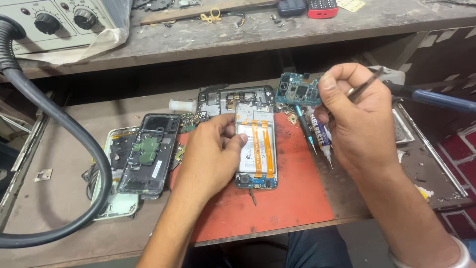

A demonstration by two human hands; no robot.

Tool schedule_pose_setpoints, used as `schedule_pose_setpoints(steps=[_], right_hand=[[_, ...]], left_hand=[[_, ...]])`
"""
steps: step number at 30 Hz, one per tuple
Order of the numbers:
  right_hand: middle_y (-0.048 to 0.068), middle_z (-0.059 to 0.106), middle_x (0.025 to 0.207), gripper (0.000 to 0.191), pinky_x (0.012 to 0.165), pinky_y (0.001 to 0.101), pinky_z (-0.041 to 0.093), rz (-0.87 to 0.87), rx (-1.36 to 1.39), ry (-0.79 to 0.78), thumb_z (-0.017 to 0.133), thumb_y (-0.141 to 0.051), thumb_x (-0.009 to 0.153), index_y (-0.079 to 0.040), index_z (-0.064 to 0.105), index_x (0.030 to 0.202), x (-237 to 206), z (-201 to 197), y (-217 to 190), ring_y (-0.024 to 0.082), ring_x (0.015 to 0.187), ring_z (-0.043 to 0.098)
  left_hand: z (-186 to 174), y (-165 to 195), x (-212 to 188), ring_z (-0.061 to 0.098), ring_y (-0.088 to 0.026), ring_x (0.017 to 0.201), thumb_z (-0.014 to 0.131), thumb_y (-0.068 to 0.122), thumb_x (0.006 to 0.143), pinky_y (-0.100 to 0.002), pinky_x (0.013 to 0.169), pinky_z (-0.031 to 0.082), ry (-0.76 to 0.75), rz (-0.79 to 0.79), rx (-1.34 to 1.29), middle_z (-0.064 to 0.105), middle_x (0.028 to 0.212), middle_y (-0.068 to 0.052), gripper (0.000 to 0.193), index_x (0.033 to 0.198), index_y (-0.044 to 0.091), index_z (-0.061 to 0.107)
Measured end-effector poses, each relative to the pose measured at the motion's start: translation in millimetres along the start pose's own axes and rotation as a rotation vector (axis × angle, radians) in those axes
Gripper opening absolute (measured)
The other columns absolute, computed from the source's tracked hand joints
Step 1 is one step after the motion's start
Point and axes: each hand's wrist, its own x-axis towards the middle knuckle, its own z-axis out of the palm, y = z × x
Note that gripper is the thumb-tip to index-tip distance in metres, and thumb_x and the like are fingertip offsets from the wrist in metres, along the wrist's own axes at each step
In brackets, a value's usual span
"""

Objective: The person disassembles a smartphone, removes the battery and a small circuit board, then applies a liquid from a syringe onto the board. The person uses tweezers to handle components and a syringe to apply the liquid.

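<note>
Left hand: the left hand (214,149) lies at the centre of the frame, fingers curled over the left edge of the opened phone (256,149), thumb pressed on its white battery (250,151); it grips and steadies the phone.
Right hand: the right hand (357,119), right of centre, is closed around metal tweezers (366,85), whose tips point up and right, away from the phone.
Phone: it rests on the red mat (292,193), back off, with two orange strips running down the battery.
Long axis: the phone runs top to bottom in the frame, slightly tilted.
Direction: the phone sits left of and a little below the right hand, touching the left hand.
Nearer hand: the left.
Between them: a blue circuit board (297,92), a dark screwdriver (305,126) and a glue tube (322,136) lie just right of the phone, partly under the right hand.
Left of frame: a second dismantled phone (151,154) lies on a pale back cover (115,198), beside a thick black hose (74,134).
</note>
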Motion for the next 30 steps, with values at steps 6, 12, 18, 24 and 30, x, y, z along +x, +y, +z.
schedule_pose_setpoints(steps=[6,12,18,24,30], right_hand=[[0.000,0.064,0.079,0.006,0.058,0.0200,0.044,0.025,-0.133,0.034,0.068,-0.004,0.102,-0.002,0.063,0.101,-0.8,-0.8,2.0,0.005,0.062,0.053],[0.001,0.065,0.074,0.008,0.054,0.0195,0.041,0.147,-0.123,0.027,0.069,-0.004,0.098,0.000,0.065,0.102,-5.2,0.0,-0.8,0.005,0.060,0.053],[0.001,0.062,0.072,0.009,0.054,0.0213,0.040,0.143,-0.073,-0.035,0.071,-0.003,0.098,0.002,0.065,0.102,-7.0,2.0,0.5,0.006,0.060,0.051],[0.000,0.063,0.073,0.011,0.057,0.0205,0.040,0.138,-0.139,-0.103,0.072,-0.003,0.095,0.000,0.065,0.102,-15.7,4.1,-2.2,0.005,0.063,0.052],[0.000,0.064,0.073,0.011,0.056,0.0200,0.040,0.174,-0.181,-0.093,0.073,-0.006,0.095,-0.001,0.066,0.102,-22.9,9.1,-0.8,0.005,0.062,0.052]], left_hand=[[-4.9,1.1,2.0,0.076,-0.016,0.065,0.075,0.015,0.081,-0.034,0.064,0.059,0.014,-0.034,0.164,0.078,0.080,-0.008,0.031,0.111,0.005,0.077],[-4.8,3.2,-2.5,0.076,-0.020,0.063,0.079,0.016,0.076,-0.035,0.064,0.060,0.063,0.032,0.232,0.077,0.076,-0.010,0.035,0.110,0.008,0.078],[-1.7,2.8,-6.6,0.076,-0.023,0.069,0.080,0.014,0.075,-0.035,0.067,0.059,0.119,0.104,0.276,0.078,0.084,-0.014,0.033,0.107,0.004,0.077],[1.4,7.0,-15.6,0.075,-0.013,0.084,0.070,0.013,0.096,-0.027,0.072,0.060,0.184,0.309,-0.144,0.078,0.097,-0.011,0.026,0.119,0.001,0.073],[7.0,14.5,-14.1,0.068,-0.003,0.077,0.071,0.006,0.091,-0.022,0.065,0.057,0.060,0.208,-0.414,0.078,0.092,-0.003,0.030,0.120,0.000,0.071]])
